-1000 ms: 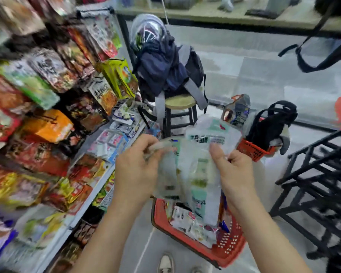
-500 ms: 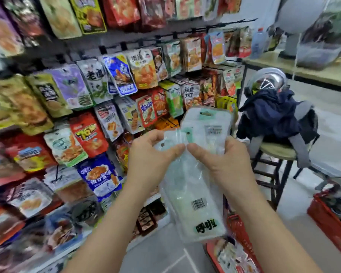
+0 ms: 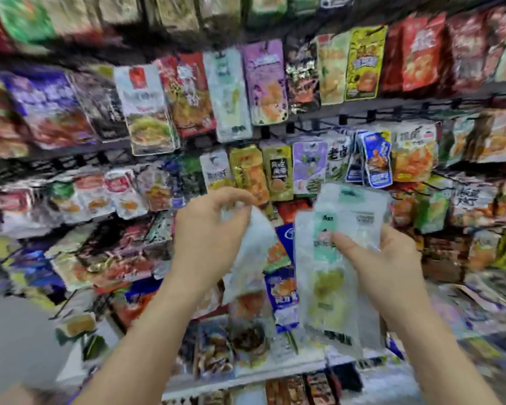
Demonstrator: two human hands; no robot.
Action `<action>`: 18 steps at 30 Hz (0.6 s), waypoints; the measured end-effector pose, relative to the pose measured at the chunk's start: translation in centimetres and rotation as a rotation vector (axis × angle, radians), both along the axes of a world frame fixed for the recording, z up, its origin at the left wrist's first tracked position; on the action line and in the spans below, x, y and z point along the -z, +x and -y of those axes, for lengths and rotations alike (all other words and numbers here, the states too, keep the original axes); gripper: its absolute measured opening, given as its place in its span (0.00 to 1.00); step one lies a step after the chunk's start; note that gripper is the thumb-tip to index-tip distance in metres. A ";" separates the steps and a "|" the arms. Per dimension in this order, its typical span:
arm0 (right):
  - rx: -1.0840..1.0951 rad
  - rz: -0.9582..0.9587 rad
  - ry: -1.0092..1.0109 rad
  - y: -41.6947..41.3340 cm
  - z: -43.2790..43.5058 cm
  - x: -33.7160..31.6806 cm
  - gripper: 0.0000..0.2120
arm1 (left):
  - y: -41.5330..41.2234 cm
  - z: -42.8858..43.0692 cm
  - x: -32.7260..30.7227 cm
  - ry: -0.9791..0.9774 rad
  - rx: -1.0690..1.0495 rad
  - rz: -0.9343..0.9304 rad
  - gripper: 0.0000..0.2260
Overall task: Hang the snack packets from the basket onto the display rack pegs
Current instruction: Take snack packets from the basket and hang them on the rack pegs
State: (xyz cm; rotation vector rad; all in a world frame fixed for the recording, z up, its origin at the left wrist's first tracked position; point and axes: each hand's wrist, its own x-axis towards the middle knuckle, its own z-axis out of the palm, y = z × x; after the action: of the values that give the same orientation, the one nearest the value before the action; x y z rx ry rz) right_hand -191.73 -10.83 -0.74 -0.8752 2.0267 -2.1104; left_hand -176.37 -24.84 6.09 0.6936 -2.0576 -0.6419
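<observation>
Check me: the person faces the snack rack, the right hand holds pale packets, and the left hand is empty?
The left hand is not empty: the head view shows it pinching a pale packet of its own. The right hand does hold pale packets, before the snack rack.

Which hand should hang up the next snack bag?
Probably the left. The left hand pinches one pale packet by its top, nearer the look-alike hanging packet on the rack above. The right hand grips a stack of packets, so it is busy.
</observation>
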 end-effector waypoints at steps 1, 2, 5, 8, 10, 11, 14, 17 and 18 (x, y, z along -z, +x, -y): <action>-0.025 -0.047 -0.020 1.3 1.7 -0.5 0.05 | 0.1 0.8 -0.3 0.032 0.028 -0.011 0.06; -0.062 -0.092 -0.044 2.6 3.5 -0.9 0.06 | 0.2 1.4 -0.7 0.106 0.078 -0.024 0.06; -0.126 -0.115 -0.106 5.0 7.6 -2.0 0.04 | 1.3 3.2 -1.9 0.458 0.370 -0.034 0.11; -0.185 0.052 -0.181 5.0 9.9 -2.7 0.06 | 2.7 5.7 -2.7 0.562 0.598 0.076 0.21; -0.243 0.113 -0.175 4.9 11.0 -3.3 0.04 | 2.7 7.3 -3.1 0.390 0.497 0.080 0.16; -0.265 0.117 -0.158 4.9 11.5 -3.5 0.04 | 2.5 8.2 -3.2 0.312 0.419 0.049 0.12; -0.292 0.123 -0.128 4.6 12.7 -4.1 0.04 | 1.5 10.1 -4.3 0.011 0.242 0.063 0.04; -0.335 0.108 -0.160 3.2 13.3 -5.3 0.05 | 0.7 12.2 -5.8 -0.227 0.142 0.091 0.02; -0.344 0.106 -0.178 2.6 13.4 -5.8 0.05 | 0.3 13.0 -6.3 -0.284 0.111 0.106 0.01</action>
State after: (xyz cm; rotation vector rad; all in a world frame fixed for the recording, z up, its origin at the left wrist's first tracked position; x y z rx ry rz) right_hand -189.08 -24.25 5.09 -1.0265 1.5262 -2.1102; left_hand -176.05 -37.83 12.41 0.4596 -2.2408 -0.3684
